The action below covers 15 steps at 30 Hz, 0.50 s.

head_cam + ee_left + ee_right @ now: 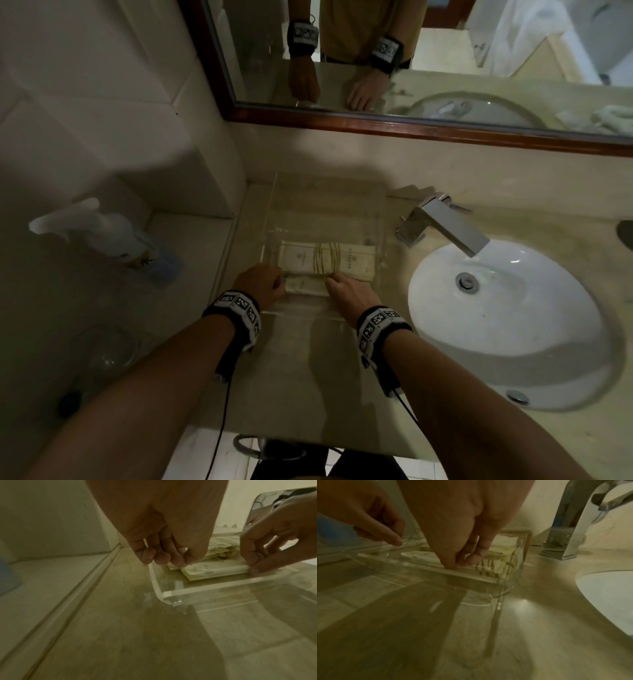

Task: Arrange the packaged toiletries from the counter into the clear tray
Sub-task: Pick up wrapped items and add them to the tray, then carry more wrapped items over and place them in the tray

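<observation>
The near part of the beige marble table [301, 377] carried no packaged toiletry in any of the three views; only shadow and the trailing wrist cables crossed it. On that showing, the transfer from the table appeared close to complete.

Just beyond stood the clear, square-walled acrylic tray [301, 313], beside the white oval sink basin [507, 325]. Both hands worked over its near edge. The left hand [262, 286] had its fingers curled, with the fingertips [160, 559] pinching the left end of a flat cream paper-wrapped packet [306, 286]. The right hand [349, 294] gripped the right end of the same packet between thumb and curled fingers, as the left wrist view showed. The packet lay inside the tray at the front, low against the floor; whether it fully rested there could not be determined.

Directly behind it, touching or nearly so, lay a second row of cream packets with gold stripe markings [327, 262], set flat and parallel to the front wall. The rear half of the tray held nothing that could be identified through the reflections.

Remaining work, as judged: seat and square the held packet against the row, then release it. Farther off stood the chrome tap [442, 228]. To the left, on a lower white ledge, a white pump bottle [113, 236] stood apart; it did not appear to belong to the packets.
</observation>
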Available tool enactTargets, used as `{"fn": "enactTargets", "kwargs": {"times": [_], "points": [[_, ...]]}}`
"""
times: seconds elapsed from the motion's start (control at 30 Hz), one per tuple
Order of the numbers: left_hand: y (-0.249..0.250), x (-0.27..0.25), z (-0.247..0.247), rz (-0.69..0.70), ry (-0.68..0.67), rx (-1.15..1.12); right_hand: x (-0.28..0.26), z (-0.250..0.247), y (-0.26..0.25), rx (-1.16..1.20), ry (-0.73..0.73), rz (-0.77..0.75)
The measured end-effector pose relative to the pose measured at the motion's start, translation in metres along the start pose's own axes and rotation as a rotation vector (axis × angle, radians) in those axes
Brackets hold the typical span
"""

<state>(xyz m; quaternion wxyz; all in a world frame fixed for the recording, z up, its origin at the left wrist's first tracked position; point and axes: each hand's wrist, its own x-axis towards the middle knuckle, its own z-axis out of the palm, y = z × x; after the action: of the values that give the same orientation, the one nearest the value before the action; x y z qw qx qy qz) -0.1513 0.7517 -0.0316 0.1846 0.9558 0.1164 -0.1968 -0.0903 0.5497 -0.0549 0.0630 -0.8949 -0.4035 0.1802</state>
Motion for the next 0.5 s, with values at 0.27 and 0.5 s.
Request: {"fn": "enactTargets", "kwargs": {"times": [0.27, 0.5], "points": [[0.016, 0.009, -0.004, 0.093, 0.003, 0.029, -0.012, -0.022, 0.013, -0.056, -0.029, 0.042], [0.057, 0.013, -0.013, 0.184, 0.010, 0.039, -0.029, -0.058, 0.031, -0.032, -0.035, 0.174]]}}
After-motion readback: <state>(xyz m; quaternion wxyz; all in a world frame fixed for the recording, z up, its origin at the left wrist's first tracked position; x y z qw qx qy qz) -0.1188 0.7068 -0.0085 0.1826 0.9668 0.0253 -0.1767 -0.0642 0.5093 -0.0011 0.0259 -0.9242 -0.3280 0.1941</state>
